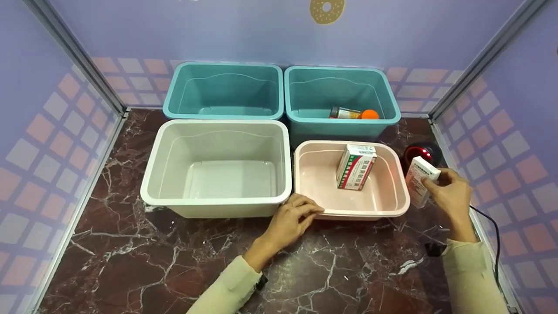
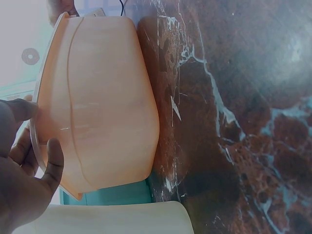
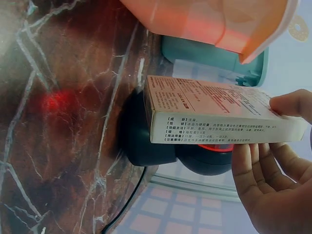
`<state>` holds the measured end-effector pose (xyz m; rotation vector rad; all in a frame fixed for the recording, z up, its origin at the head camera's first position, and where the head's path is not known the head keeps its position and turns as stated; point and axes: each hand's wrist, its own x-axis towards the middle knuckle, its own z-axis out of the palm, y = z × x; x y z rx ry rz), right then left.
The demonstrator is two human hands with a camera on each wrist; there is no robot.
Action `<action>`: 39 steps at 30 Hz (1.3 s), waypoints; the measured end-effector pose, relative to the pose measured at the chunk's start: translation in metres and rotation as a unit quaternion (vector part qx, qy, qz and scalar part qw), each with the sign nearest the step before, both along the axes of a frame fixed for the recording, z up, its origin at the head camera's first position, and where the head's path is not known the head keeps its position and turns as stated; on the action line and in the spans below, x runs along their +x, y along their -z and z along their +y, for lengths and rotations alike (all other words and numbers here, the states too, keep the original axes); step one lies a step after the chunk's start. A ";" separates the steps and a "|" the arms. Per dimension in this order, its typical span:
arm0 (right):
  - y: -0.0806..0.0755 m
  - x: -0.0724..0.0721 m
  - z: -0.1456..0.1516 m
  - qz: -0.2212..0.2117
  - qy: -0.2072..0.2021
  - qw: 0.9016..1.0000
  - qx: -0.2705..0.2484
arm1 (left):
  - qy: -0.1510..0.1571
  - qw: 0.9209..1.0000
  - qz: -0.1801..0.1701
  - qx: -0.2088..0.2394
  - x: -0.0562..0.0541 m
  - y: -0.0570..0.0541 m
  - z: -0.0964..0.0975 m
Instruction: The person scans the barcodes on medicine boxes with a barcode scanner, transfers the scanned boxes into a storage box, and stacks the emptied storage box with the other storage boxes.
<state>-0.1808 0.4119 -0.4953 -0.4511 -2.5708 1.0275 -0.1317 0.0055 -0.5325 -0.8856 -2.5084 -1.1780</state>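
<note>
My right hand (image 1: 453,194) pinches a white medicine box (image 1: 422,181) between thumb and fingers, upright beside the pink bin's right rim. In the right wrist view, small print covers the sides of that box (image 3: 209,109), and the black scanner (image 3: 202,158) with a red glow is just behind it. My left hand (image 1: 290,220) holds the front left corner of the pink bin (image 1: 314,174); in the left wrist view its fingers (image 2: 53,163) lie around the rim. Inside the pink bin stands another medicine box (image 1: 356,168), white with green and red.
A white bin (image 1: 218,201) adjoins the pink one on the left. Behind are two teal bins, the left one (image 1: 224,116) and the right one (image 1: 340,128), which contains an orange-capped bottle (image 1: 352,114). A black cable (image 1: 497,231) runs along the right wall.
</note>
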 end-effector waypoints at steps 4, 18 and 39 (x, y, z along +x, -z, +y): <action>0.004 0.000 0.000 -0.007 0.006 1.000 0.006 | 0.001 1.000 0.003 0.001 0.000 0.001 0.000; 0.008 -0.002 -0.002 -0.017 0.022 1.000 0.009 | 0.003 1.000 -0.003 0.004 0.001 -0.001 0.000; -0.001 -0.003 -0.001 -0.011 0.027 0.999 0.015 | 0.004 1.000 -0.009 0.004 0.000 0.000 0.000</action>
